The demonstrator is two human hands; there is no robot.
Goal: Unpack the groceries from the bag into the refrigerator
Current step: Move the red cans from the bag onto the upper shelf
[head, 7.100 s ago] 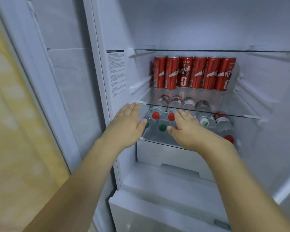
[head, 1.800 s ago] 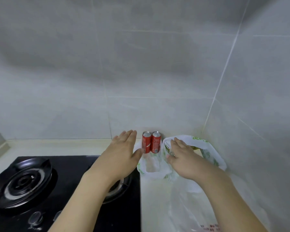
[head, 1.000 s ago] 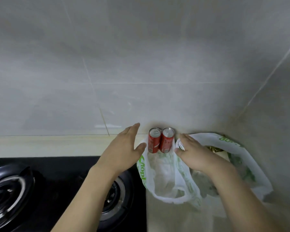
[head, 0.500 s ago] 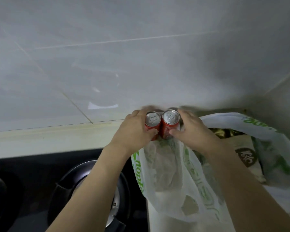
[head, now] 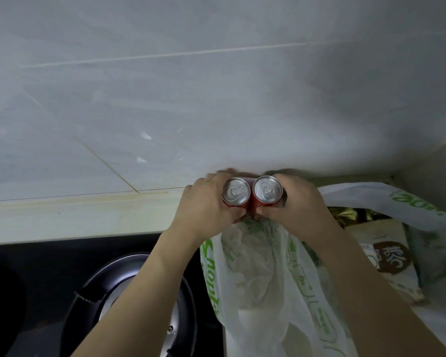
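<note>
Two upright red cans, silver-topped

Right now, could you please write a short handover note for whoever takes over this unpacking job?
Left hand grips the left red can; right hand grips the right red can. Both cans stand upright, side by side against the tiled wall, at the mouth of the white plastic bag.
Done: both cans are gripped.
Left: carry them to the refrigerator, out of view, then unpack the brown packet in the other bag.
</note>
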